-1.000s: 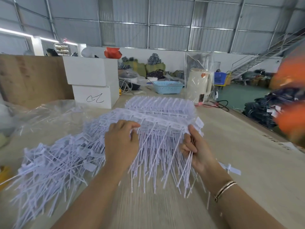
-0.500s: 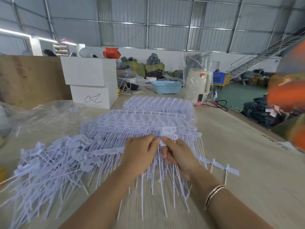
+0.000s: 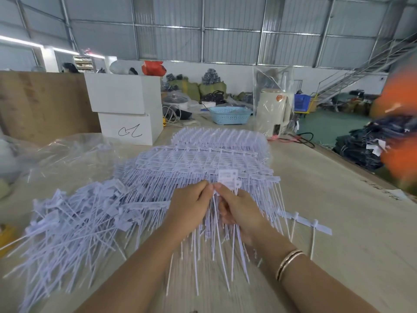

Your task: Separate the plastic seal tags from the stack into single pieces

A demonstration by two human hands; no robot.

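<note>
Left hand (image 3: 190,208): over the near edge of the stack, fingers curled, fingertips pinching tag stems right beside the other hand
Right hand (image 3: 239,211): touching the left at the fingertips, fingers curled round a bunch of stems, thumb and forefinger pinching just under a white tag head (image 3: 228,177) that stands above the rest
Stack of seal tags (image 3: 203,159): white joined strips lying in the middle of the table (image 3: 338,211), heads towards the far side, thin tails hanging towards the person under both hands
Loose tags (image 3: 74,222): a spread heap of single pieces on the table to the left of the stack, tails pointing many ways
Short strip (image 3: 311,223): a few joined tags lying apart on the table to the right of the right hand
Bracelet (image 3: 288,263): thin bangles on the right wrist
Far end of table: two stacked white boxes (image 3: 126,109), a blue basket (image 3: 230,115), a cream appliance (image 3: 273,111) in clear wrap
Left edge: crumpled clear plastic bag (image 3: 67,152)
</note>
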